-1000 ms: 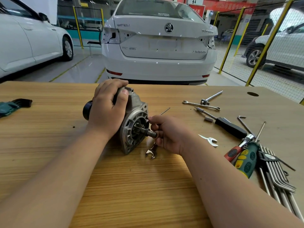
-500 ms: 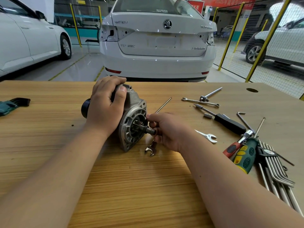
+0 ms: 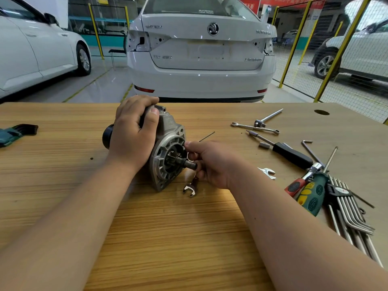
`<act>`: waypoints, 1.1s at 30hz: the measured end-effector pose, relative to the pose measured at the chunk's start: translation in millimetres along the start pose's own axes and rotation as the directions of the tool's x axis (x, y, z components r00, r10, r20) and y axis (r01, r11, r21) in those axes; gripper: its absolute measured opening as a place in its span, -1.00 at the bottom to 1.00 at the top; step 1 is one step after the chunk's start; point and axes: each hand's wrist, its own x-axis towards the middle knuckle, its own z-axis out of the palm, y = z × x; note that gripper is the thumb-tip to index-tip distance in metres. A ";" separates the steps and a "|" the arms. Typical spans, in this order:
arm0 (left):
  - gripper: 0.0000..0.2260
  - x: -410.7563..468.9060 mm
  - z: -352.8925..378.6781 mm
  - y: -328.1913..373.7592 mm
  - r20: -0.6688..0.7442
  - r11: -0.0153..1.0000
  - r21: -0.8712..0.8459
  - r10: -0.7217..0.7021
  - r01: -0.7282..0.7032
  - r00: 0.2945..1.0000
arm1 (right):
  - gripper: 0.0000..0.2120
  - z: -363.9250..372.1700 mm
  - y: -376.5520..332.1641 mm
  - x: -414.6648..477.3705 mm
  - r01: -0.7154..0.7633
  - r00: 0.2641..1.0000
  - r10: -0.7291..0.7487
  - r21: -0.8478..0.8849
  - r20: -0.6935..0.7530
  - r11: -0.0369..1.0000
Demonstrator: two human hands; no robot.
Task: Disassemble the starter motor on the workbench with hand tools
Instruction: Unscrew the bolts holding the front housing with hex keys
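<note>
Dipping lower than half a second ago, the thin rod is jutting from the right hand, whose curled fingers are pinching it at the flange of the motor. A wrench is lying on the surface just under that hand. The left hand is gripping the motor from above, holding it on its side mid-surface, shaft pointing right. At right, screwdrivers and hex keys are lying loose; a white car is standing beyond.

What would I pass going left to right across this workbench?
Green key holder, left hand gripping the starter motor, right hand pinching a thin rod, small spanner, green screwdriver, long hex keys.
</note>
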 end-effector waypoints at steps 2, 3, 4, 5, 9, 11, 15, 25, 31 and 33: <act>-0.68 -0.1 -0.3 0.6 -0.004 1.000 0.001 -0.003 0.003 1.000 | -0.85 -1.1 -0.1 0.3 0.023 1.000 -0.024 -0.032 -0.014 0.999; -0.68 -0.3 -0.3 1.1 -0.005 1.000 0.003 -0.004 0.004 1.000 | -0.85 -1.3 0.1 0.0 0.031 0.999 -0.032 -0.043 -0.018 0.999; -0.68 -0.7 -0.4 1.7 -0.007 1.000 0.005 -0.005 0.005 1.000 | -0.85 -1.5 0.2 -0.5 0.047 0.999 -0.048 -0.064 -0.020 0.997; -0.68 -1.1 -0.5 2.3 -0.009 1.000 0.007 -0.007 0.007 1.000 | -0.85 -1.9 0.2 -1.1 0.077 0.996 -0.080 -0.109 -0.025 0.991; -0.66 -0.9 -1.1 2.9 -0.019 1.000 0.014 -0.014 0.014 1.000 | -0.85 -5.7 -3.5 -3.7 0.246 0.965 -0.263 -0.355 0.002 0.902; -0.66 -1.3 -0.6 2.8 -0.020 1.000 0.017 -0.017 0.017 1.000 | -0.84 -8.2 -7.2 -5.5 0.341 0.923 -0.384 -0.533 0.031 0.775; -0.66 -2.1 -0.1 1.4 -0.020 1.000 0.030 -0.006 0.007 1.000 | -0.81 -7.7 -11.9 -9.5 0.480 0.746 -0.634 -0.825 0.205 0.299; -0.65 -0.8 -1.8 -0.5 -0.008 0.998 0.055 -0.007 0.008 1.000 | -0.98 -6.8 -13.4 -11.3 0.543 0.539 -0.711 -0.832 0.452 -0.117; -0.64 -0.8 -2.0 0.6 -0.005 0.998 0.065 -0.019 0.020 1.000 | -0.82 -16.8 -5.1 -11.0 0.468 0.756 -0.652 -0.746 0.059 0.474; -0.64 -1.2 -2.0 0.9 0.001 0.998 0.067 -0.020 0.020 1.000 | -0.80 -16.7 -5.1 -10.5 0.402 0.881 -0.473 -0.512 -0.009 0.759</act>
